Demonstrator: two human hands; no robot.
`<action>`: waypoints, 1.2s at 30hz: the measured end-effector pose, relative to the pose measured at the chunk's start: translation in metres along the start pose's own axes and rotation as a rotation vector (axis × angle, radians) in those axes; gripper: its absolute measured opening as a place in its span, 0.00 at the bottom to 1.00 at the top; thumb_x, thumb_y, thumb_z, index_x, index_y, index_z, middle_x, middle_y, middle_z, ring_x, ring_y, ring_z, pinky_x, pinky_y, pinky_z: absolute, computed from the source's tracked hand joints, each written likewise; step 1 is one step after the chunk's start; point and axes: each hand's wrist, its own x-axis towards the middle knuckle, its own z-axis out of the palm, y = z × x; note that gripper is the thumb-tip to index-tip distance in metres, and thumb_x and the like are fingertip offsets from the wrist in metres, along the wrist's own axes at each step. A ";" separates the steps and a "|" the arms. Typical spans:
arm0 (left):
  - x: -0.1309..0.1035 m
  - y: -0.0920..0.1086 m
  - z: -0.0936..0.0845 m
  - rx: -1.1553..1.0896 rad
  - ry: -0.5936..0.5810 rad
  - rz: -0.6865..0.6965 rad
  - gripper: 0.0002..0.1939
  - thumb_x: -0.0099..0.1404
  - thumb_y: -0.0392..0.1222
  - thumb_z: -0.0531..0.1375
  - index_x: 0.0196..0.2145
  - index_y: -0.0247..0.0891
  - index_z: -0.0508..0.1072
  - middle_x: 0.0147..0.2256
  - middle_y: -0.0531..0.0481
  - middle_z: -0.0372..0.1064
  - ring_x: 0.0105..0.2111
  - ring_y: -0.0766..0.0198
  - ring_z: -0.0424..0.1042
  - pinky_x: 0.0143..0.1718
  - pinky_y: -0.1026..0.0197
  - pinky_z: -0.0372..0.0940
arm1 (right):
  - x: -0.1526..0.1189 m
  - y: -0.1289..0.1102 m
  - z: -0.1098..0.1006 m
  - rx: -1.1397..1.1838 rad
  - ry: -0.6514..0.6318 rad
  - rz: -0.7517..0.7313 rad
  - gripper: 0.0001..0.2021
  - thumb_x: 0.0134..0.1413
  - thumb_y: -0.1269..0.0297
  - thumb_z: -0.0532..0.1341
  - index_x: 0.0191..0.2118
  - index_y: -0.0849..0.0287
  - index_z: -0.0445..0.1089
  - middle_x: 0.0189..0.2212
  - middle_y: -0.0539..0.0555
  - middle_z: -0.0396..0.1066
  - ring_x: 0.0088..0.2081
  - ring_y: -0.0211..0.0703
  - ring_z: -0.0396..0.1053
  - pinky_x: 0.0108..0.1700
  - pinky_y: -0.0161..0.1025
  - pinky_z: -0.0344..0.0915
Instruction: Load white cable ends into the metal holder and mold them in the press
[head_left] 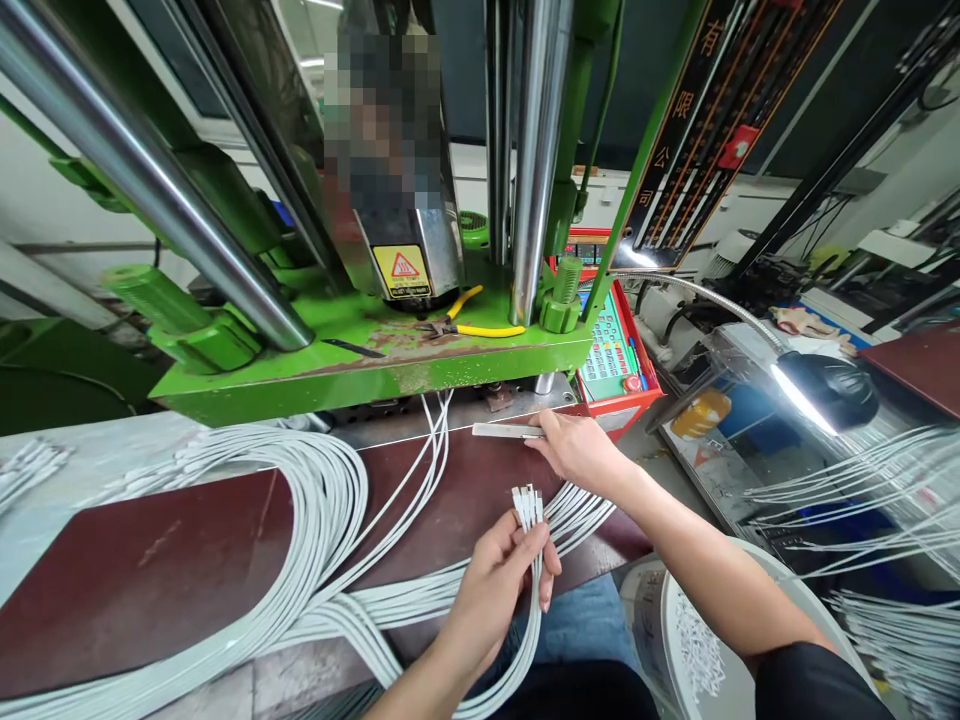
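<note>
My left hand (499, 570) is closed around a small bundle of white cables (534, 600), whose connector ends (528, 503) point upward above the fingertips. Further back, my right hand (576, 448) pinches a thin, flat, pale strip (499, 431) that points left, close to the press's front edge; its exact kind is unclear. Between the arms, another bunch of white cables (581, 510) runs behind the held connectors. To the left, a thick loop of white cables (330, 500) curves over the dark red board (172, 560). A few strands (431, 450) enter beneath the green press (375, 375).
Yellow-handled pliers (487, 329) lie on the press's ledge. A red-edged control panel (616, 360) stands at the right rear. Under my right forearm is a white bucket (667, 630) holding small white scraps. A lamp (825, 390) and more cables (885, 480) are farther right.
</note>
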 end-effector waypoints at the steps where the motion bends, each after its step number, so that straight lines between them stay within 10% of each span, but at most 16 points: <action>1: 0.000 0.000 0.001 0.018 -0.003 -0.001 0.13 0.65 0.48 0.55 0.29 0.35 0.64 0.24 0.52 0.65 0.17 0.72 0.59 0.19 0.65 0.56 | -0.006 -0.001 -0.006 0.114 0.018 0.042 0.13 0.63 0.60 0.52 0.48 0.63 0.62 0.38 0.58 0.71 0.39 0.46 0.69 0.40 0.40 0.62; 7: 0.006 -0.001 0.007 0.098 -0.029 -0.025 0.15 0.62 0.50 0.57 0.26 0.36 0.64 0.19 0.54 0.63 0.16 0.70 0.59 0.20 0.66 0.56 | -0.037 -0.002 -0.015 1.055 -0.159 0.345 0.21 0.59 0.54 0.54 0.53 0.61 0.65 0.29 0.51 0.69 0.24 0.33 0.62 0.27 0.33 0.61; 14: 0.007 -0.003 0.013 0.157 -0.042 -0.105 0.18 0.59 0.52 0.60 0.23 0.37 0.62 0.15 0.57 0.57 0.14 0.72 0.53 0.16 0.67 0.50 | -0.052 -0.007 -0.005 1.382 -0.145 0.424 0.20 0.55 0.57 0.59 0.53 0.57 0.68 0.28 0.50 0.68 0.25 0.33 0.63 0.28 0.32 0.59; 36: 0.006 -0.001 0.012 0.226 0.068 -0.067 0.16 0.63 0.54 0.54 0.32 0.37 0.64 0.24 0.53 0.67 0.20 0.68 0.64 0.21 0.65 0.60 | -0.053 -0.006 -0.007 1.305 -0.173 0.394 0.20 0.57 0.59 0.57 0.53 0.59 0.68 0.23 0.49 0.67 0.25 0.35 0.63 0.29 0.33 0.59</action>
